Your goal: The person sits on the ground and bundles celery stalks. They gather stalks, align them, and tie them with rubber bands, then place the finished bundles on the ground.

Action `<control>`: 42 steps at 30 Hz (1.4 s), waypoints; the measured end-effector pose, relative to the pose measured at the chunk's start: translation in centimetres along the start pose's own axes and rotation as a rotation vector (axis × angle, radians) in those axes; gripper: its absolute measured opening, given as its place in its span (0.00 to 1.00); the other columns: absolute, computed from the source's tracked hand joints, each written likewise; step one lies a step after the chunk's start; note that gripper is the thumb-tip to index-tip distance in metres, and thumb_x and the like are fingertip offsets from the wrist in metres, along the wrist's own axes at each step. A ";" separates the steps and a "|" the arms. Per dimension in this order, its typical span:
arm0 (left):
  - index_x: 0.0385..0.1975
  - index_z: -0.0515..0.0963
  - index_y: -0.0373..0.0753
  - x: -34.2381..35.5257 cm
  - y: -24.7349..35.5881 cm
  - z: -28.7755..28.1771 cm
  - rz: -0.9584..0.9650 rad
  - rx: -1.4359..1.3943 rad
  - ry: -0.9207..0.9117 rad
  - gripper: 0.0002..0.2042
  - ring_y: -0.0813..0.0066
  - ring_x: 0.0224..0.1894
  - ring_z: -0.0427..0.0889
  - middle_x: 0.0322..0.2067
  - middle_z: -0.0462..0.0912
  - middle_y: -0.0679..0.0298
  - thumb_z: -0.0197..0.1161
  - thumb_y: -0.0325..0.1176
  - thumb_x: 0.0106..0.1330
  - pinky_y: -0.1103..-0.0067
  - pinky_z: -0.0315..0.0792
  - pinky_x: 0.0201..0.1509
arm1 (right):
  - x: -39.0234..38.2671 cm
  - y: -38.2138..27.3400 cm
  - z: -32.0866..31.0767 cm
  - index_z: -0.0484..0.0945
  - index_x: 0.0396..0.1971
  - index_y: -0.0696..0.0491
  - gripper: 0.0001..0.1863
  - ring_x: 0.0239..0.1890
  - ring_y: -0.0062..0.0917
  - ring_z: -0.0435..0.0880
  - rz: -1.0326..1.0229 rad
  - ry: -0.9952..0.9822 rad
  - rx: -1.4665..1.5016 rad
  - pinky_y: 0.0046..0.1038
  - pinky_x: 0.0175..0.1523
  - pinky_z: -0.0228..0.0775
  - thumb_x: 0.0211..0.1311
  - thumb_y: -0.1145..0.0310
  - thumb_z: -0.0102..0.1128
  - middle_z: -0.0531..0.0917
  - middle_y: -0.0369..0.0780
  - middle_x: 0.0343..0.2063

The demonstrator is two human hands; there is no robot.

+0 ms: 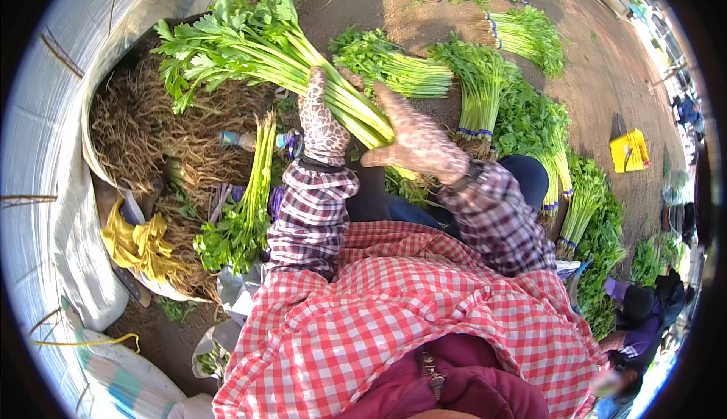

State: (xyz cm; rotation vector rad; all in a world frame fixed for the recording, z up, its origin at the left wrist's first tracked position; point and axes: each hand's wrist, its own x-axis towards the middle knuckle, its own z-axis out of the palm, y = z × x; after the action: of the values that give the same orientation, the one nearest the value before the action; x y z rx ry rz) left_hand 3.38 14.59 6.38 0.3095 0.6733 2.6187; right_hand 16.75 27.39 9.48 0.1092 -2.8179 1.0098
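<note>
My left hand, in a spotted glove, grips a bunch of celery from below, its fingertips showing past the far side of the stalks. The leafy tops point to the upper left and the pale stalk ends toward my right hand. That right hand, also gloved, is open beside the stalk ends, thumb and fingers spread on either side of them. Whether its palm touches the stalks I cannot tell. A smaller bunch of celery lies left of my left forearm, leaves toward me.
Tied celery bunches with blue bands lie in rows ahead and to the right. A heap of brown roots fills the left side, with a yellow cloth on it. Farther right are a yellow container and another person.
</note>
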 end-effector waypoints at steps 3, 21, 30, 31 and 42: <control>0.51 0.73 0.35 0.7 -1.5 1.6 -0.198 -0.321 -0.049 0.33 0.57 0.39 0.80 0.39 0.81 0.50 0.49 0.64 0.70 0.67 0.78 0.44 | 1.9 -0.7 2.2 0.58 0.70 0.57 0.52 0.63 0.33 0.73 0.225 0.170 0.840 0.31 0.67 0.63 0.42 0.73 0.76 0.75 0.46 0.61; 0.68 0.62 0.38 1.7 -9.0 8.8 0.944 1.840 -0.789 0.47 0.53 0.62 0.73 0.61 0.71 0.46 0.80 0.47 0.48 0.62 0.73 0.61 | -2.2 5.6 -14.3 0.81 0.34 0.57 0.10 0.25 0.31 0.81 -0.235 -0.027 -0.834 0.35 0.29 0.73 0.50 0.75 0.61 0.80 0.42 0.22; 0.47 0.78 0.29 0.9 -10.7 2.9 -0.196 1.188 -0.561 0.20 0.70 0.28 0.85 0.29 0.85 0.55 0.71 0.29 0.55 0.75 0.81 0.34 | -5.6 0.0 -24.9 0.80 0.43 0.55 0.19 0.36 0.29 0.84 0.380 0.038 -0.967 0.31 0.39 0.79 0.57 0.60 0.70 0.84 0.43 0.32; 0.43 0.79 0.29 1.0 -10.1 1.7 -0.325 1.030 -0.430 0.17 0.73 0.21 0.83 0.24 0.84 0.56 0.71 0.28 0.54 0.78 0.80 0.27 | -5.9 0.2 -24.9 0.79 0.47 0.55 0.21 0.39 0.28 0.84 0.443 0.229 -0.869 0.31 0.40 0.80 0.57 0.61 0.71 0.84 0.43 0.36; 0.46 0.77 0.29 -0.9 -9.2 1.5 -0.095 0.835 -0.400 0.16 0.70 0.28 0.84 0.31 0.85 0.57 0.68 0.24 0.58 0.76 0.79 0.32 | 2.8 2.1 -3.6 0.58 0.68 0.54 0.42 0.51 0.30 0.79 0.040 0.745 0.828 0.32 0.54 0.79 0.56 0.70 0.73 0.74 0.45 0.53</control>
State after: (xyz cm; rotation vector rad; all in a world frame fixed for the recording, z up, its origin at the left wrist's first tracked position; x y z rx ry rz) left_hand 7.82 22.13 2.97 0.9722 1.5395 1.9594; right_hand 14.15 31.23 11.34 -0.1973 -1.6370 1.7114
